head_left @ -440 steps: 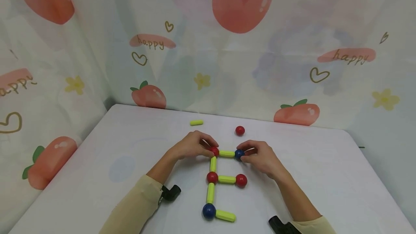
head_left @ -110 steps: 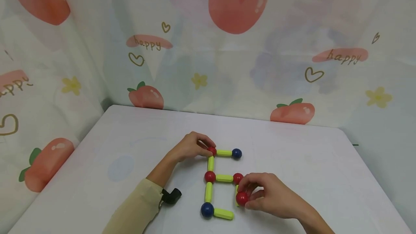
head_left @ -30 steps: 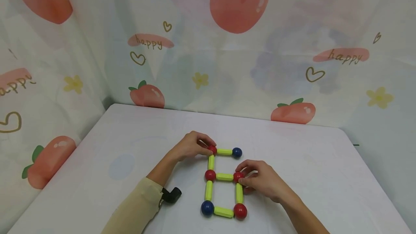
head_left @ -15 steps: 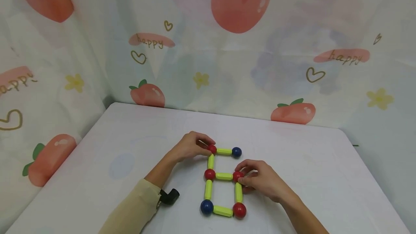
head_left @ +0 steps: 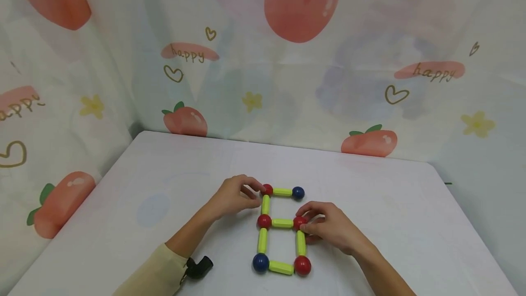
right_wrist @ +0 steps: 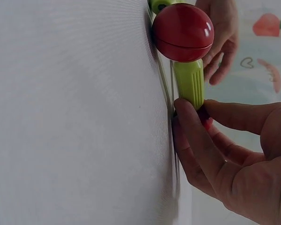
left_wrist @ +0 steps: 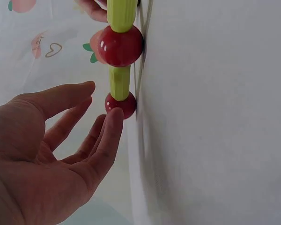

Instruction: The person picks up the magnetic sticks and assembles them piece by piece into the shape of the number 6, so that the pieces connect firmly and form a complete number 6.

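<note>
Yellow-green magnetic rods and red and blue balls lie joined on the table like a figure six. My left hand is beside the far-left red ball, a fingertip at its edge and the thumb apart from it. In the left wrist view the fingers spread loosely around that ball. At the middle-right red ball, my right hand pinches between thumb and fingers; the right wrist view shows the fingers mostly hiding it. From there a rod runs to the near-right red ball.
A blue ball ends the top rod, and another blue ball forms the near-left corner. The middle-left red ball joins three rods. Behind the white table hangs a printed cloth.
The loose rod and red ball from the back now form the shape's lower right side. My right hand moved from the blue ball to the middle-right ball. My left hand just loosened and drew back left.
</note>
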Demonstrator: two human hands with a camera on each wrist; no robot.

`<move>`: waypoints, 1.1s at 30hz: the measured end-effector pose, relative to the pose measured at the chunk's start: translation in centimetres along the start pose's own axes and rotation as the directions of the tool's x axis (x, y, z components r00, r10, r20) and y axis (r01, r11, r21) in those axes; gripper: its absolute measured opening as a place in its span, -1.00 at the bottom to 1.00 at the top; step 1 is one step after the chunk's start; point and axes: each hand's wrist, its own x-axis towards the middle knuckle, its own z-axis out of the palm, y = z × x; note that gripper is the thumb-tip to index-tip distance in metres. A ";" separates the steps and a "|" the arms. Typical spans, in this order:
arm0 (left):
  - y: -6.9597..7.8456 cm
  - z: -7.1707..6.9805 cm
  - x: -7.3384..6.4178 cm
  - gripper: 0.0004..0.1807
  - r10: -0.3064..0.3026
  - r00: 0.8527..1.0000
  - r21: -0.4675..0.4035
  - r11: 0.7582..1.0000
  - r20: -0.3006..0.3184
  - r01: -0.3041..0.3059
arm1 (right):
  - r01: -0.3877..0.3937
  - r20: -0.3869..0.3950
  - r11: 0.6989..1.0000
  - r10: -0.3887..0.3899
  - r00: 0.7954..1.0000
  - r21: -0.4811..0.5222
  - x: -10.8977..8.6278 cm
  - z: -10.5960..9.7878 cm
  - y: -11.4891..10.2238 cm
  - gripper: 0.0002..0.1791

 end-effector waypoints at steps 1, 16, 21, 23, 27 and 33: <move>0.1 0.0 -0.4 -0.72 0.012 1.000 0.007 1.000 0.015 -0.013 | -0.003 -0.002 1.000 0.003 1.000 -0.001 0.0 0.0 0.0 -0.61; 2.8 1.3 -6.9 -0.67 -0.108 0.917 0.008 0.994 0.384 0.113 | 0.011 0.007 1.000 -0.011 1.000 0.002 -0.1 -0.1 0.0 -0.63; 2.7 2.1 -7.4 -0.71 -0.097 0.909 0.005 0.995 0.404 0.104 | 0.011 0.006 1.000 -0.011 1.000 0.001 -0.1 -0.1 0.0 -0.63; 2.7 2.3 -7.4 -0.72 -0.091 0.913 0.008 0.995 0.398 0.096 | 0.009 0.008 1.000 -0.009 1.000 0.005 -0.1 -0.1 0.0 -0.63; 2.7 2.4 -7.4 -0.75 -0.083 0.914 0.013 0.996 0.397 0.085 | 0.011 0.010 1.000 -0.011 1.000 0.006 -0.1 -0.1 0.0 -0.64; 2.7 2.4 -7.5 -0.76 -0.071 0.914 0.009 0.997 0.400 0.073 | 0.016 0.007 1.000 -0.016 1.000 0.007 -0.1 0.0 0.0 -0.64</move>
